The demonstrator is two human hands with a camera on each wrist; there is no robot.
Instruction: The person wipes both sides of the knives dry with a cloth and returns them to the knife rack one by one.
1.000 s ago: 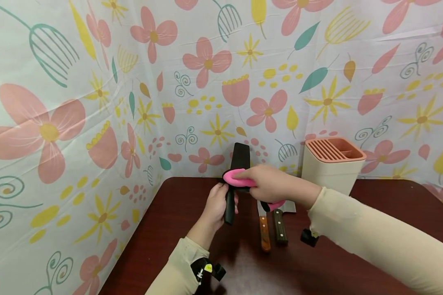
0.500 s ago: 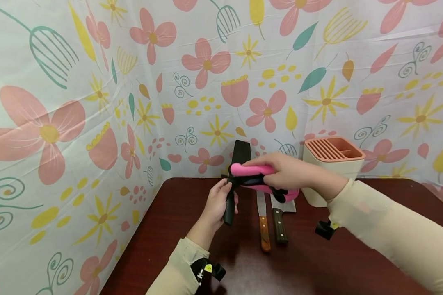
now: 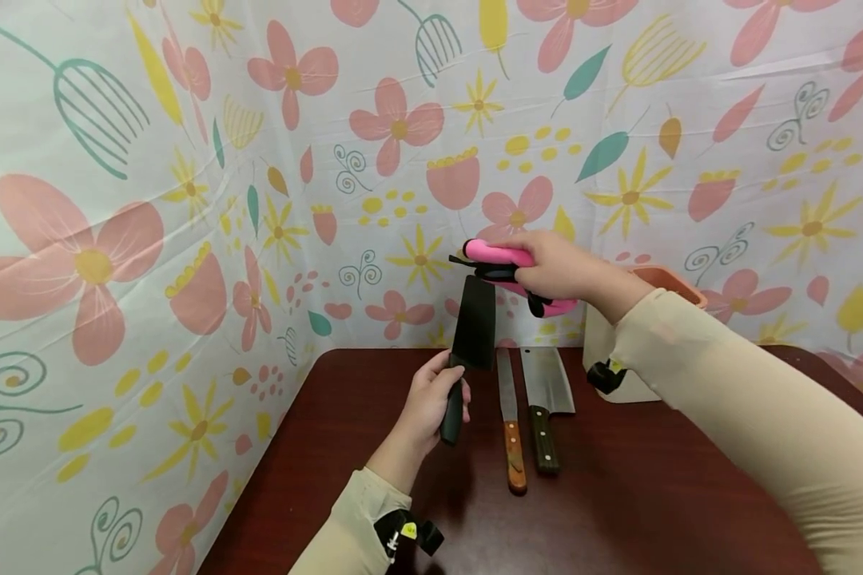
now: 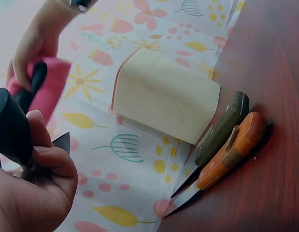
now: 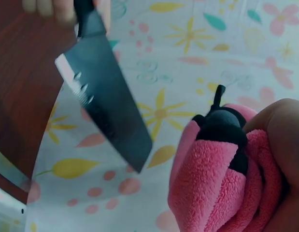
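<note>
My left hand (image 3: 427,399) grips the black handle of a kitchen knife (image 3: 476,319), its broad dark blade pointing up and away; in the right wrist view the blade (image 5: 108,101) shows a few small water-like drops or marks near the handle. Up and to the right, my right hand (image 3: 557,267) holds a bunched pink fleecy cloth with black edging (image 3: 499,253), apart from the blade tip. The same cloth (image 5: 207,188) fills the lower right of the right wrist view. Its folds hide part of the right fingers.
On the dark red table (image 3: 618,495) lie a wooden-handled long knife (image 3: 514,455) and a cleaver (image 3: 546,383), side by side. A cream knife block with an orange top (image 4: 163,96) stands behind, partly covered by the right arm in the head view. Flowered cloth hangs behind the table.
My right hand has moved the pink cloth off the knife, first to the right and then up. The left hand stays nearly in place, still holding the knife, whose blade is now uncovered.
</note>
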